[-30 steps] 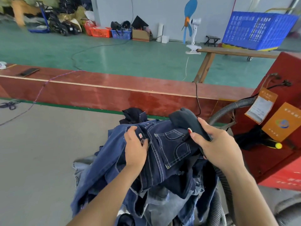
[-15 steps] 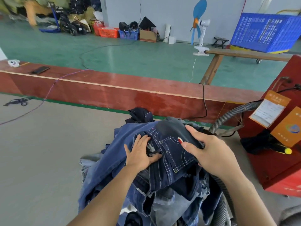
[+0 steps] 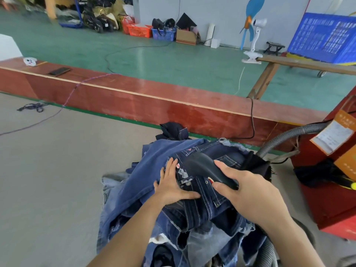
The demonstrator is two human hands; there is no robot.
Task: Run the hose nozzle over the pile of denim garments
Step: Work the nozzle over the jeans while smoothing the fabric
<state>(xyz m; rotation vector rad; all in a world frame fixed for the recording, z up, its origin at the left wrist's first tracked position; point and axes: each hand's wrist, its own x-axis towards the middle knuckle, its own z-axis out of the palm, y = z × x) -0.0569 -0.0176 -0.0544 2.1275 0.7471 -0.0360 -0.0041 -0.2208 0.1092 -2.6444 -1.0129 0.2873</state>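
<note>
The pass over the denim is under way: the right hand (image 3: 250, 191) grasps the black nozzle (image 3: 204, 167), fingers (image 3: 224, 166) curled round it, its head pressed on the dark jeans atop the pile of jeans (image 3: 154, 176) heaped on the grey desk (image 3: 48, 180). The left hand (image 3: 171, 184) lies flat, fingers released and spread, pinning the cloth just beside the nozzle. Next, I judge, the nozzle needs sliding across untouched fabric while the left hand keeps it taut.

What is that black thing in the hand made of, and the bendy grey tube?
The nozzle looks like smooth, slightly glossy black plastic: light glints along its curved top. The hose seems to be ribbed grey flexible plastic or rubber, judging by its close rings and easy bend. Neither can be told for sure.
</note>
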